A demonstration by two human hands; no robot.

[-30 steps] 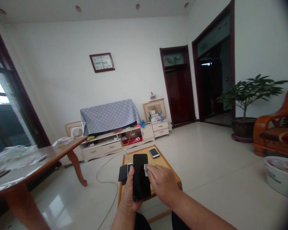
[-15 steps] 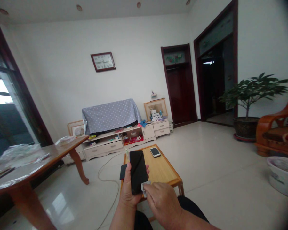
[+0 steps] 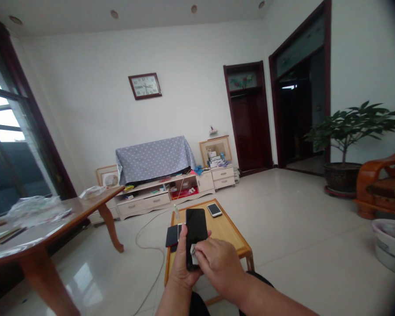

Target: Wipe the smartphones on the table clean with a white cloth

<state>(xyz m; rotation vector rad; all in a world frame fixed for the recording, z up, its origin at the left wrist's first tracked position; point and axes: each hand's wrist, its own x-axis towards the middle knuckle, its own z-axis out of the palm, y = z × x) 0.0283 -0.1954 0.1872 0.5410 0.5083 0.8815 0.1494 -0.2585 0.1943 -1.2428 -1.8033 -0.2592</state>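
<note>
A black smartphone (image 3: 196,223) is held upright in my left hand (image 3: 181,267), thumb along its left edge and fingertips showing at its right edge. My right hand (image 3: 222,265) pinches a small whitish cloth or wipe (image 3: 194,254), which lies against the lower part of the phone's dark screen. Behind the phone is a small wooden table (image 3: 228,226). On it rest a white phone (image 3: 214,210) with a dark screen, a dark flat case or device (image 3: 171,236) partly hidden by my left hand, and a small clear bottle (image 3: 176,211).
A larger table (image 3: 95,201) with plastic bags (image 3: 33,208) stands at the left. A pale cable (image 3: 151,249) runs over the floor. Further back is a white TV cabinet (image 3: 145,202) under a spotted cloth. At the right are a potted plant (image 3: 344,175), a wooden chair (image 3: 368,193) and a white bucket (image 3: 390,245).
My right hand has moved the cloth from the phone's lower right edge inward onto the screen. The phone has shifted slightly right in view, and more of the items behind it shows.
</note>
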